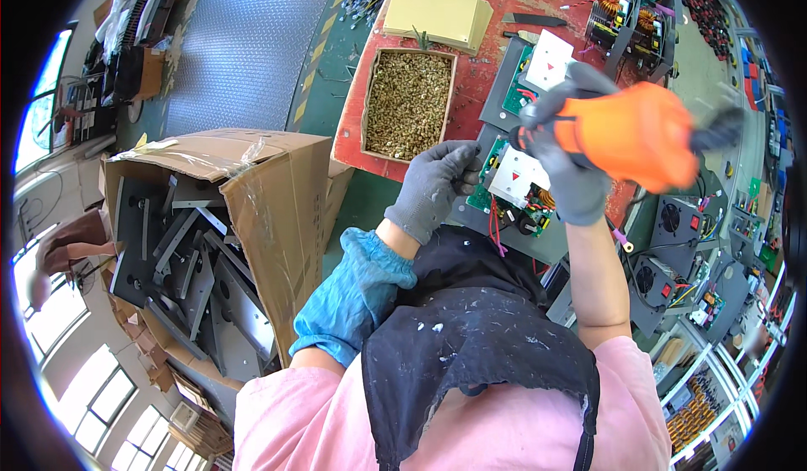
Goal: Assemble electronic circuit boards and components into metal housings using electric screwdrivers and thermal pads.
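Observation:
My right hand (573,173), in a grey glove, is closed round an orange power screwdriver (630,131). The tool is blurred, and its front end points left over the circuit boards. My left hand (430,187), also gloved in grey, has its fingers curled together in a pinch beside the near green circuit board (479,199). What lies between those fingertips is hidden. A white plate (519,177) with a red mark covers part of that board. Beyond it a second white plate (551,59) sits on another board. Small brass-coloured screws (409,101) fill a shallow carton left of the boards.
On the red table (349,135) lie cream sheets (433,10) and a dark flat strip (535,19). A large cardboard box (282,210) of metal brackets (189,261) stands at my left. More wired assemblies (668,219) stand at the right.

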Demonstrator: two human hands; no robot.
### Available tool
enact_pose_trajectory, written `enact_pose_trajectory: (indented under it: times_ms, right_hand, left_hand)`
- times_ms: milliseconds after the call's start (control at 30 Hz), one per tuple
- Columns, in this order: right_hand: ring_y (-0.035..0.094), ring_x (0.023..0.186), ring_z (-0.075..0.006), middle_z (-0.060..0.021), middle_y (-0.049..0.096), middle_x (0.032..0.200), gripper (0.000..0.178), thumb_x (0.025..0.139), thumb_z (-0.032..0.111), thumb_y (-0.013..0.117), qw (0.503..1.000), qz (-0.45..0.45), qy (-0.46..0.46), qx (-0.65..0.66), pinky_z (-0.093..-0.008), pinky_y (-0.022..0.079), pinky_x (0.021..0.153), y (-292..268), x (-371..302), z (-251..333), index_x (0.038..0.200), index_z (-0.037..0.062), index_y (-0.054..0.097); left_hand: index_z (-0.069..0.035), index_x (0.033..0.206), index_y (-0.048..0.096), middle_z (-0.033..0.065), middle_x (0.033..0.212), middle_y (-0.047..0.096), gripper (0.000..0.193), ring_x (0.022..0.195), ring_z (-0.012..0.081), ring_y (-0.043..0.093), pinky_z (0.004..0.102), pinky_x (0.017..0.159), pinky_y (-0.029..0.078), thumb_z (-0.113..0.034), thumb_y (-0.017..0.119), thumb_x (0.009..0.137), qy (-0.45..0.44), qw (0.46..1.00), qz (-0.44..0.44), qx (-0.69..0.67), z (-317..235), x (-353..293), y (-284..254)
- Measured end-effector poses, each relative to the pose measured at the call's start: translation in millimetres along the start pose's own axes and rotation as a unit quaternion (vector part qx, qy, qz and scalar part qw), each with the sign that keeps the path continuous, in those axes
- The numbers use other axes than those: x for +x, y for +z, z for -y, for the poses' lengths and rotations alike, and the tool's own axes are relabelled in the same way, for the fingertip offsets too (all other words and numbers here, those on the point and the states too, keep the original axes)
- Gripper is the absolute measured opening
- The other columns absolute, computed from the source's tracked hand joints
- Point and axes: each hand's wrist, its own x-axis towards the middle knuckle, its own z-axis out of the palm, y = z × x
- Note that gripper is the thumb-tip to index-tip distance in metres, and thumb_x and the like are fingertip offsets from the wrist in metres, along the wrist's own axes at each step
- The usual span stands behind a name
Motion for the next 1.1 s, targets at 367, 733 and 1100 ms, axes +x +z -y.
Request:
enact_pose_trajectory:
  times_ms: [367,733,1100]
  right_hand:
    - [0.053,0.078,-0.0165,-0.0037,0.047,0.088,0.061,0.085,0.031,0.06,0.938,0.149,-0.294,-0.11,-0.0355,0.046,0.066,-6,-16,96,0.137,0.007,0.038]
    - [0.056,0.08,-0.0177,-0.0043,0.048,0.088,0.06,0.083,0.032,0.062,0.926,0.104,-0.34,-0.131,-0.0355,0.047,0.063,-34,-29,118,0.132,0.0073,0.039]
    - [0.058,0.077,-0.0186,-0.0075,0.056,0.087,0.046,0.081,0.008,0.061,0.921,-0.106,-0.317,-0.202,-0.0407,0.052,0.074,-85,-29,116,0.123,0.0038,0.042]
  left_hand:
    - [-0.008,0.094,0.056,-0.0011,0.07,0.053,0.042,0.058,0.0085,0.047,0.0205,0.051,0.04,-0.049,0.058,0.089,-0.094,0.993,0.055,-0.041,-5,-1,52]
    - [-0.009,0.093,0.057,-0.0011,0.072,0.052,0.037,0.058,0.0092,0.045,0.0208,0.052,0.038,-0.046,0.055,0.092,-0.153,0.983,0.058,-0.085,11,14,98]
    - [-0.006,0.09,0.059,-0.0007,0.073,0.054,0.044,0.061,0.0087,0.05,0.0208,0.051,0.04,-0.05,0.057,0.09,-0.048,0.975,0.035,0.214,-9,23,121]
